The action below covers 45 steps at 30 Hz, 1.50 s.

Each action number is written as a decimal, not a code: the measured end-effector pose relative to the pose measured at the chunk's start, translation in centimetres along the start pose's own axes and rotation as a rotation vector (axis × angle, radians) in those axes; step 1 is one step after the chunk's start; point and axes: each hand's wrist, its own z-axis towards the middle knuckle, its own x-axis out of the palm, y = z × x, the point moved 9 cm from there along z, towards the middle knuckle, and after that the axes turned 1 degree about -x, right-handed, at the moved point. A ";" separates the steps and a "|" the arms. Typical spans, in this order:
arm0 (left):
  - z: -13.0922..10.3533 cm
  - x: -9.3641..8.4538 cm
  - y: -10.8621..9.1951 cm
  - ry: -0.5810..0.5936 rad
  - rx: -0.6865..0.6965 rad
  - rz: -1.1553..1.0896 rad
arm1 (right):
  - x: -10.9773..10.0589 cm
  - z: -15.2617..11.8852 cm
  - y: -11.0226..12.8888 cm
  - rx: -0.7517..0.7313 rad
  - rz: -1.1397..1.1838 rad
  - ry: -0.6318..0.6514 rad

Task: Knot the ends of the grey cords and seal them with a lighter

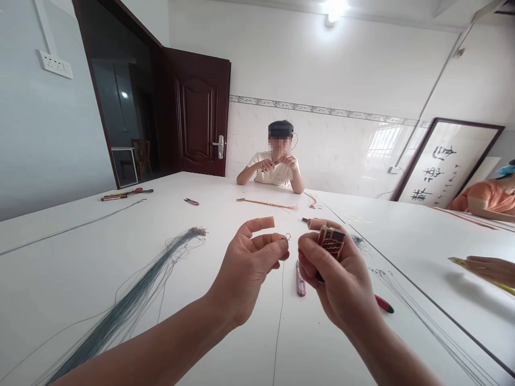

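Near the middle of the head view, my left hand (253, 268) pinches a small fish hook (288, 236) between thumb and forefinger. A thin line (280, 305) hangs below those fingers and runs down the table. Just to the right, my right hand (338, 268) is closed around a lighter (332, 241) with a dark body and gold wavy marks. The two hands are close but apart. Pink thread snips (300, 280) lie on the table beside my right hand. A red-handled tool (384, 304) shows partly from behind the right wrist.
A bundle of grey-blue lines (161, 273) lies at left. Farther back are other snips (191, 202), several tools (126, 194) and orange cords (267, 203). A person (277, 161) sits opposite; another person's hand (488, 268) rests at right on the white table (225, 354).
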 end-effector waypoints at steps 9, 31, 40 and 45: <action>-0.2 0.1 0.3 0.037 -0.033 -0.007 | 0.4 -0.6 1.9 -0.255 -0.301 -0.015; -0.3 0.1 -0.9 0.055 0.094 0.109 | 0.1 -0.8 2.1 -0.136 -0.432 -0.001; -0.6 0.2 -1.2 0.098 0.109 0.158 | 0.4 -1.0 1.8 -0.018 -0.267 -0.027; -0.5 0.6 -0.8 0.131 0.067 0.146 | 0.8 -1.0 1.4 0.083 -0.180 0.012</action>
